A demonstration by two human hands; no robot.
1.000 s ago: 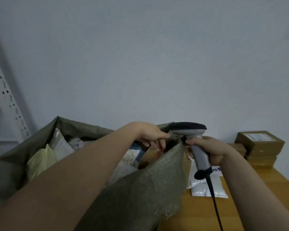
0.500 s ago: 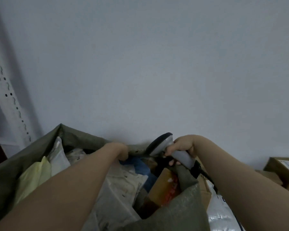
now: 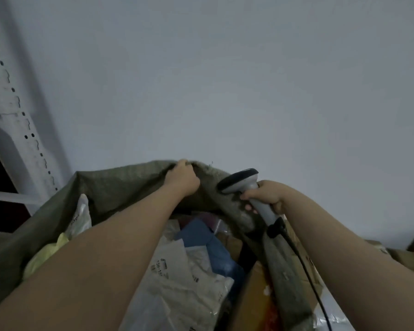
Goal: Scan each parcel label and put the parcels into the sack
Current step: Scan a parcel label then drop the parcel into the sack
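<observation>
Sack (image 3: 120,187) fills lower frame, mouth open | left hand (image 3: 183,179) grips its far rim at centre, fingers curled | right hand (image 3: 267,195) wraps scanner (image 3: 243,181) handle, right of centre | risk: cable (image 3: 304,259) along right rim may snag; rim may slip, mouth collapsing | count: one sack, one scanner, at least five parcels (image 3: 177,271) inside

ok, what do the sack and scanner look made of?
The sack looks like woven plastic fabric, matte olive: fine weave grain, frayed rim. The scanner is probably moulded plastic: smooth light-grey handle, darker head with a slight sheen.
</observation>
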